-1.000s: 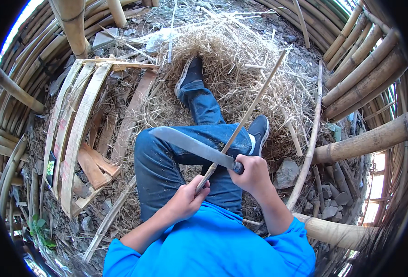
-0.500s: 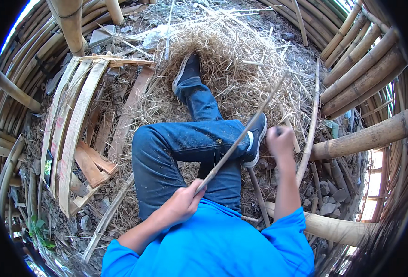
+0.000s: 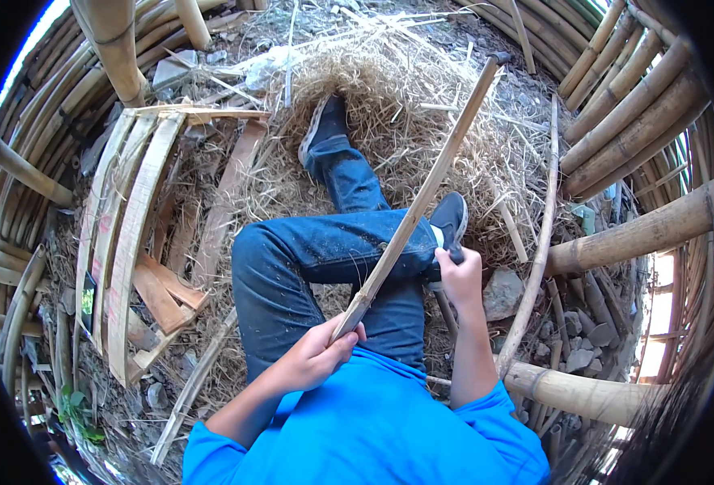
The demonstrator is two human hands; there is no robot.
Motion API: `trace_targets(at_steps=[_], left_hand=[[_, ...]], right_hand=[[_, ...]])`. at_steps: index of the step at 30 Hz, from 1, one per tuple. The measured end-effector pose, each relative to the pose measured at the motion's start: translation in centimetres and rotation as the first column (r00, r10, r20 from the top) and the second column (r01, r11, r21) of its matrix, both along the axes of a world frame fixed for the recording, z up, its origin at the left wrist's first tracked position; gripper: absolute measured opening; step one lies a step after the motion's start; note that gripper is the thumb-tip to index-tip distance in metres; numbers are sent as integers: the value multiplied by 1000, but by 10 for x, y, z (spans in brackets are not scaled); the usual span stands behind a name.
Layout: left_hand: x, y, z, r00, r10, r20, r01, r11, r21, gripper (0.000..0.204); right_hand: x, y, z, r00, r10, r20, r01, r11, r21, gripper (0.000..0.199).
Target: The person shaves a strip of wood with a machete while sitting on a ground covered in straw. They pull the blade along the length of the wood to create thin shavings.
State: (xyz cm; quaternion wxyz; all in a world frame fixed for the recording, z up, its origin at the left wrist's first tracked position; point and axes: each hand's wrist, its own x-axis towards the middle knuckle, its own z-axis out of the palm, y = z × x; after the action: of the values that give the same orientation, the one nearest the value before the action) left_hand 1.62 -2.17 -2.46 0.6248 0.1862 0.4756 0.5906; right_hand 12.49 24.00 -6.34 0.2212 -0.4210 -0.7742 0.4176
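Note:
My left hand point(image 3: 322, 353) is closed around the lower end of a long, narrow bamboo strip point(image 3: 415, 208). The strip slants up and away to the right, across my bent leg, to a dark node at its far end. Right of the strip, close to my shoe point(image 3: 449, 218), my right hand point(image 3: 462, 279) is closed on a tool with a dark handle point(image 3: 455, 254). Its blade or head cannot be made out, so its kind is unclear.
Thin shavings point(image 3: 389, 97) lie heaped around my outstretched foot. To the left is a slatted wooden crate point(image 3: 137, 234). Bamboo poles point(image 3: 640, 229) border the right side, and a thin pole point(image 3: 545, 234) lies before them. Stones point(image 3: 503, 293) sit beside my right hand.
My right hand has come down and left, nearer to my shoe and the strip. The strip has turned in my left hand, now showing a broader face, and its far end reaches higher.

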Motion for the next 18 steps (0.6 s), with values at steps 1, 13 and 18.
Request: trace_targets(at_steps=[1,13,18], left_hand=[[-1,-1,0,1000,-9,19,9,1000,-9,13],[1,-1,5,995,-13,103,1,993,115,14],[1,1,6,996,-3,89,-2,998,56,13]], right_hand=[[4,-5,-2,995,-36,-96,23,992,-127,35],[-6,-27,38,948,-133,-290,-4,904,-428,36],[-2,-59,64,946,240,-219,-214,967,137,33]])
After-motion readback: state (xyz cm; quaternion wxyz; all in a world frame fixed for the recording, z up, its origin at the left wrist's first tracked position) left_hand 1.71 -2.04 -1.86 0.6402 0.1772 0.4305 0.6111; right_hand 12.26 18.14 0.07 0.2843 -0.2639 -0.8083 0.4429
